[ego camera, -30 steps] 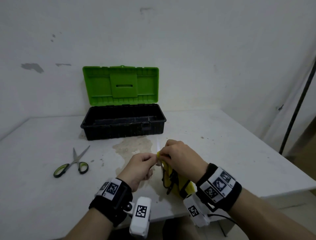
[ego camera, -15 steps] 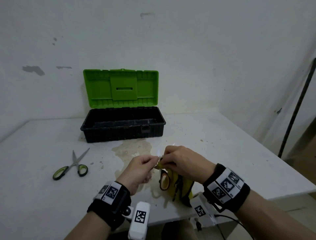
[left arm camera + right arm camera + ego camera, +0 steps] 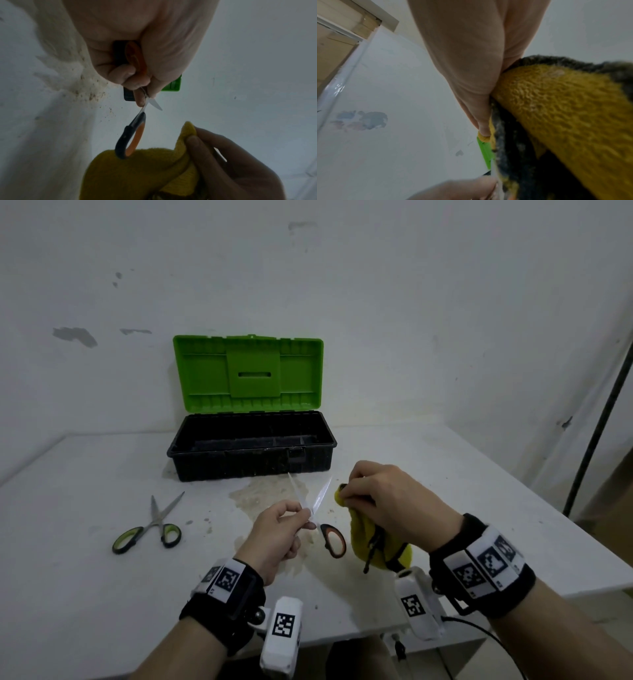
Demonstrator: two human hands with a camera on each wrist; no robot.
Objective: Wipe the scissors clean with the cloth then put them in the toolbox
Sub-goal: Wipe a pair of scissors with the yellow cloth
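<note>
My left hand (image 3: pixel 284 529) grips the orange-and-black scissors (image 3: pixel 330 537) near the pivot, one handle loop inside the palm (image 3: pixel 133 56). The blades (image 3: pixel 313 496) are spread apart and point toward the toolbox; the other loop (image 3: pixel 132 140) hangs free. My right hand (image 3: pixel 380 498) pinches the yellow cloth (image 3: pixel 373 542) just right of the blades, apart from them. The cloth (image 3: pixel 565 108) hangs bunched under that hand. The black toolbox (image 3: pixel 251 455) stands behind with its green lid (image 3: pixel 250 373) raised.
A second pair of scissors with green handles (image 3: pixel 150 529) lies spread on the white table (image 3: pixel 68 559) at the left. A brownish stain (image 3: pixel 267 494) marks the table in front of the toolbox. The table's front edge is close to my wrists; a dark pole (image 3: pixel 599 419) stands at the right.
The right hand has pulled the cloth off the blades to the right. The scissor blades, covered before, now show bare and spread. The view has tilted down slightly.
</note>
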